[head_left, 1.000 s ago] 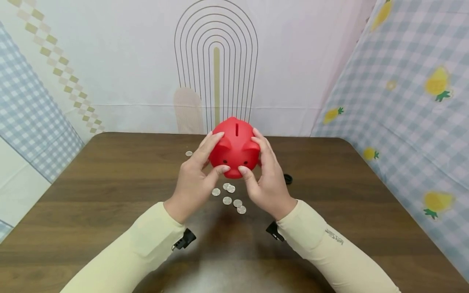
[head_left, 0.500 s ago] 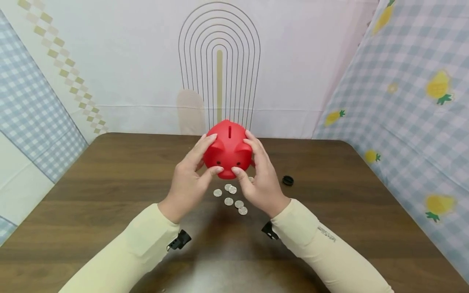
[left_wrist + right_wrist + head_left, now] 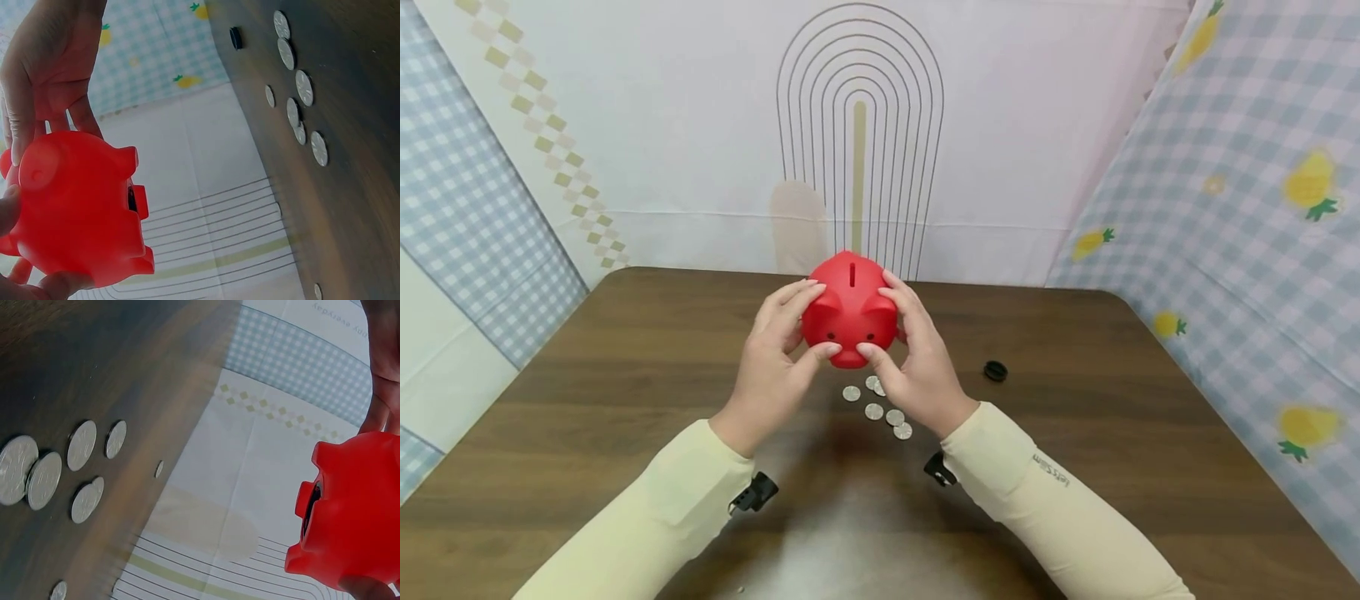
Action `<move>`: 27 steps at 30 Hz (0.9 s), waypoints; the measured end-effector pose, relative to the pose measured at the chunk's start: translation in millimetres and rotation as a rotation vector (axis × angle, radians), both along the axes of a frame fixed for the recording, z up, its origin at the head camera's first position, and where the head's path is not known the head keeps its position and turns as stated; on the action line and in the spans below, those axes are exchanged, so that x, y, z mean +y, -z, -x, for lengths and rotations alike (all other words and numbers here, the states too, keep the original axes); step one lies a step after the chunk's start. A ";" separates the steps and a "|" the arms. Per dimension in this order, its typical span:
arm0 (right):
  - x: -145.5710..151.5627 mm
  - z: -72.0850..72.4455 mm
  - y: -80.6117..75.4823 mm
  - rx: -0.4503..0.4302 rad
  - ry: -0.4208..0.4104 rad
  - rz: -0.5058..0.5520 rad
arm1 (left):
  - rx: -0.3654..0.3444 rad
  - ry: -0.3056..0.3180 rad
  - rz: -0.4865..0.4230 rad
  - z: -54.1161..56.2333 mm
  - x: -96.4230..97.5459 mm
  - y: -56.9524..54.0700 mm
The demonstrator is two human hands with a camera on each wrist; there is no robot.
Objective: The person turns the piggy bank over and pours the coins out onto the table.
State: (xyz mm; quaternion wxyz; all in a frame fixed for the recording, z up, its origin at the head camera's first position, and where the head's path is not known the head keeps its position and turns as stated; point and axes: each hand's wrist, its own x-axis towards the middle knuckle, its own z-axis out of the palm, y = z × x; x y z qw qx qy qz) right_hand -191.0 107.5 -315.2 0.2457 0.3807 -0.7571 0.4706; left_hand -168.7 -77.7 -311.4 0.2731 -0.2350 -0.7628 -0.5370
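Both hands hold a red piggy bank point(image 3: 850, 304) up over the table, its snout toward me and its coin slot on top. My left hand point(image 3: 766, 358) grips its left side, with the thumb by the snout. On the other side my right hand point(image 3: 921, 362) grips it the same way. An uncovered hole point(image 3: 132, 199) shows between the stubby legs in the left wrist view. Below lie several silver coins point(image 3: 874, 412), some overlapping. A small black cap point(image 3: 996, 371) lies to the right of the right hand.
The dark brown wooden table point(image 3: 1075, 467) has rounded far corners. Behind it hangs a white cloth point(image 3: 700, 150) with an arch pattern. A blue checked cloth point(image 3: 1247, 275) with yellow fruit prints borders the right side.
Both hands have carried the piggy bank left and slightly down, keeping their grip. The black cap, partly hidden before, is now fully visible. The coin left of the bank is now hidden.
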 end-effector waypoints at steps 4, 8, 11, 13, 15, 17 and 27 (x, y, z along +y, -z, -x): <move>-3.2 0.5 1.4 -0.034 -0.004 0.004 | -0.038 0.010 -0.011 1.2 -3.8 2.1; -7.9 2.5 3.2 -0.070 -0.001 -0.002 | -0.084 0.012 -0.018 2.6 -9.1 3.5; -11.5 5.1 5.4 -0.101 -0.009 0.002 | -0.115 0.002 -0.010 3.8 -13.2 4.4; -13.7 6.5 6.9 -0.120 -0.008 0.008 | -0.132 -0.001 0.000 4.8 -15.6 5.0; -15.7 7.6 8.4 -0.143 0.000 0.012 | -0.151 -0.002 0.007 6.2 -17.7 5.9; -17.9 8.3 9.6 -0.165 0.015 0.014 | -0.168 -0.001 0.008 8.0 -19.8 7.1; -28.1 12.8 15.9 -0.280 0.030 0.021 | -0.225 0.014 0.027 17.1 -31.2 17.3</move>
